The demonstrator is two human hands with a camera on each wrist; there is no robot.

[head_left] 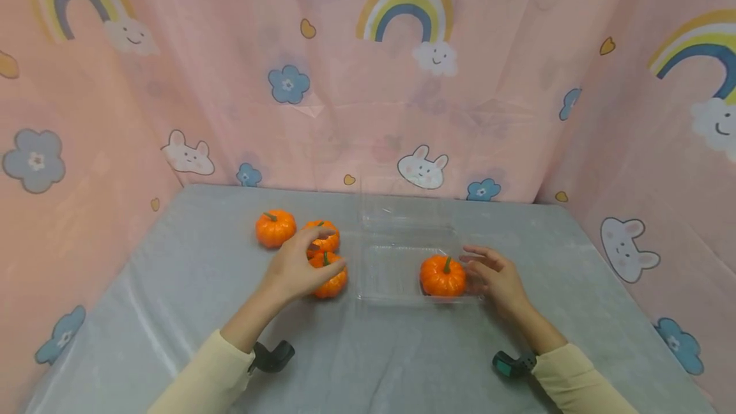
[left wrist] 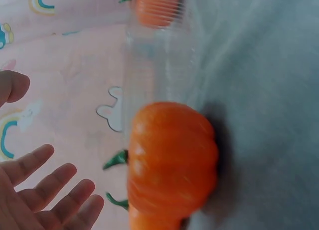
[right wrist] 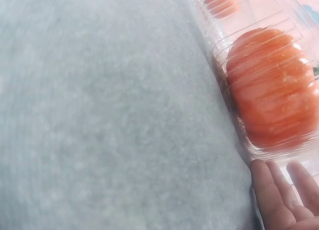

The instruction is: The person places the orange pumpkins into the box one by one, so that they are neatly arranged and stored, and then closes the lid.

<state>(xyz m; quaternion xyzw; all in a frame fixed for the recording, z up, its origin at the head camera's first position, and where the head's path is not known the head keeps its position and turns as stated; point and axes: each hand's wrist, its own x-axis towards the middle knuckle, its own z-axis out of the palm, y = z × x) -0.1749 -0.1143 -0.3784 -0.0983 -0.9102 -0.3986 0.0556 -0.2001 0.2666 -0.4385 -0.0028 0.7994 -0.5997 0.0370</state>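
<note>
Pumpkin [head_left: 332, 285], the nearest of three left of centre in the head view, sits on the worktop [head_left: 397, 356] just by the left hand [head_left: 293, 268]. The step in hand looks like reaching for it or a neighbour; the next move would call for bringing thumb and fingers together round one. That hand is spread wide, thumb well apart from the fingers, gripping nothing. Right of centre, the clear box [head_left: 388, 273] stands open, another pumpkin [head_left: 443, 278] in its right half. The right hand [head_left: 500, 281], fingers loosely bent, rests beside its right end, holding nothing; whether fingertips touch the wall, I cannot tell.
</note>
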